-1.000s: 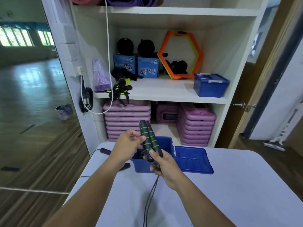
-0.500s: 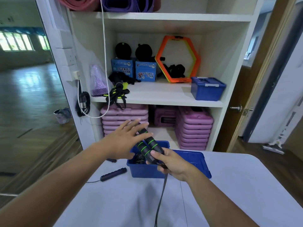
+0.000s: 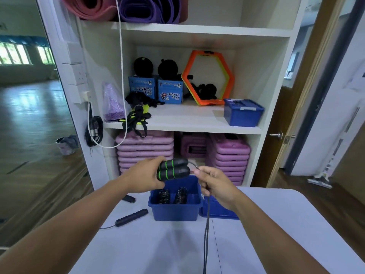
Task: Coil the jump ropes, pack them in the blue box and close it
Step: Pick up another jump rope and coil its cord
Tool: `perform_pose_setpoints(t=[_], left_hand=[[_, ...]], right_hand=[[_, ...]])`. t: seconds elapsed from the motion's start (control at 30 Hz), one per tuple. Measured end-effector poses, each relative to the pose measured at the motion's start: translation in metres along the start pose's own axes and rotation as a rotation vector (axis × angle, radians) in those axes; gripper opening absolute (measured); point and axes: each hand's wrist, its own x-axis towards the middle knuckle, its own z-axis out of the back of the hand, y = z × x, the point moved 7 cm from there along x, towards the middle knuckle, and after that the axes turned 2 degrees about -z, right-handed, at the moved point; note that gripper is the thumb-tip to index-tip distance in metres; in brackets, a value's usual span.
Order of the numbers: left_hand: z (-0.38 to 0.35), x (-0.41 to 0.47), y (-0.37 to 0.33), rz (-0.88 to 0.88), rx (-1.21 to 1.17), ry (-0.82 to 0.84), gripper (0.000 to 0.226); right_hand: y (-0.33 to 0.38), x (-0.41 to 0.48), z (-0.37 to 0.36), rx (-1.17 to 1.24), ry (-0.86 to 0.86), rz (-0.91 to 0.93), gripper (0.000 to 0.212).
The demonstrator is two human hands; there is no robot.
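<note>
My left hand grips two black jump-rope handles with green rings, held side by side and level above the open blue box. My right hand pinches the black rope just where it leaves the handles; the doubled rope hangs straight down toward me. Two coiled ropes lie inside the box. The blue lid lies flat to the right of the box, partly behind my right wrist. Another black handle with thin cord lies on the table left of the box.
The white table stands against a white shelf unit. A second closed blue box, an orange hexagon ring and stacked pink steppers sit on the shelves. A wooden door is at the right, a mirror at the left.
The handles passed from my right hand to my left and turned from upright to level. My right hand slid onto the rope beside them.
</note>
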Motion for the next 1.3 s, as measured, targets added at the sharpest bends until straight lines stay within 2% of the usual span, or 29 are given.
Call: perform_pose_setpoints(t=[0.07,0.23,0.37,0.53,0.73,0.8,0.93,1.0,1.07,1.13,1.2,1.3], left_hand=[[-0.003,-0.002,0.005,0.073,-0.258,-0.035,0.038],[-0.004,-0.008,-0.007,0.141,-0.664,-0.094,0.02],[0.002,-0.009,-0.028,0.102,-1.046,-0.131,0.034],[0.005,-0.002,-0.045,0.059,-1.357,-0.217,0.033],[0.028,0.018,-0.035,0.1,-1.71,-0.61,0.017],[0.032,0.026,-0.033,0.159,-1.795,-0.634,0.007],[0.046,0.034,-0.039,0.188,-1.93,-0.601,0.012],[0.056,0.037,-0.032,0.24,-1.934,-0.623,0.015],[0.062,0.038,-0.016,0.341,-1.814,-0.645,0.023],[0.066,0.039,0.003,0.438,-1.556,-0.623,0.041],[0.067,0.038,0.015,0.488,-1.227,-0.531,0.062],[0.061,0.031,0.017,0.426,-0.744,-0.343,0.069]], right_hand=[[0.002,0.0,0.008,-0.003,-0.062,0.042,0.041],[-0.002,0.004,0.011,0.073,-0.095,0.066,0.028],[-0.002,0.004,0.015,0.121,-0.129,0.075,0.028],[0.004,0.006,0.013,0.113,-0.129,0.084,0.029],[-0.009,0.008,-0.006,0.043,-0.086,0.039,0.032],[-0.015,0.007,-0.015,0.016,-0.06,0.009,0.033],[-0.023,0.006,-0.026,-0.066,-0.026,-0.046,0.039],[-0.024,0.003,-0.023,-0.109,-0.015,-0.065,0.04],[-0.025,-0.002,-0.016,-0.14,0.006,-0.089,0.04],[-0.025,-0.007,-0.007,-0.19,0.021,-0.107,0.039],[-0.018,-0.012,0.003,-0.275,0.023,-0.095,0.032],[0.004,-0.016,0.012,-0.423,0.005,-0.018,0.022]])
